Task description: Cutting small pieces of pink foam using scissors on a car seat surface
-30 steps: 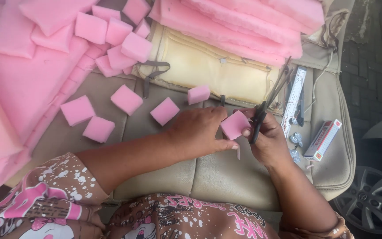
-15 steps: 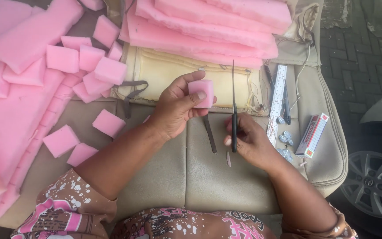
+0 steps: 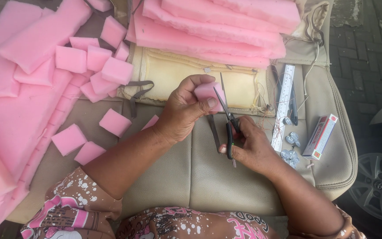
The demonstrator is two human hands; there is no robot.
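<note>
Trimming step, prob. – left hand [image 3: 184, 113] pinching pink foam piece [image 3: 206, 92] above tan seat cover [image 3: 191, 168], right hand [image 3: 250, 144] clamped on scissors [image 3: 227, 116], blades apart at foam edge – next needs steady squeeze.

Beige seat cover [image 3: 200, 177] w/ foam squares [image 3: 116, 122], ruler [image 3: 284, 104]

ruler [image 3: 284, 104], small carton [image 3: 319, 136], car wheel [image 3: 379, 188]

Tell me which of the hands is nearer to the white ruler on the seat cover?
The right. The right hand holds scissors just left of the white ruler. The left hand holds a pink foam piece farther left, beyond the scissors.
</note>
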